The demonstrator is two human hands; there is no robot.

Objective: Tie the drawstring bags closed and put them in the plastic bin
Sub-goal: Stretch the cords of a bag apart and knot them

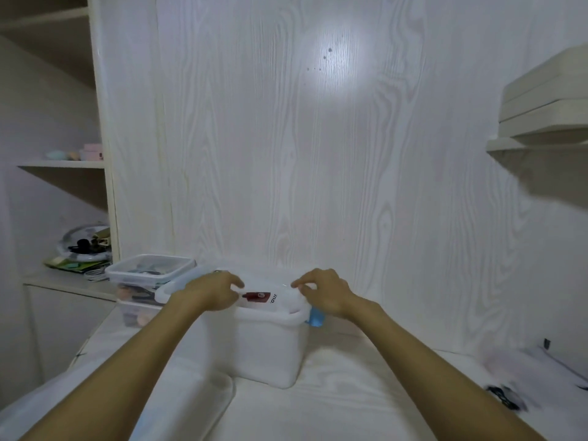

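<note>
Both hands — left (213, 289), right (324, 292) — pinch a white bag (273, 299) over the open bin (270, 345) on the desk; I'd lower it level, clear of the rim, before letting go — cords tucked inside.

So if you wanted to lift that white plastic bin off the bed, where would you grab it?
Probably by the thick rolled rim of the white plastic bin, one hand on each short side from above. The walls look smooth and taper downward, so the lip gives the surest hold. The blue latch marks the right side.
</note>
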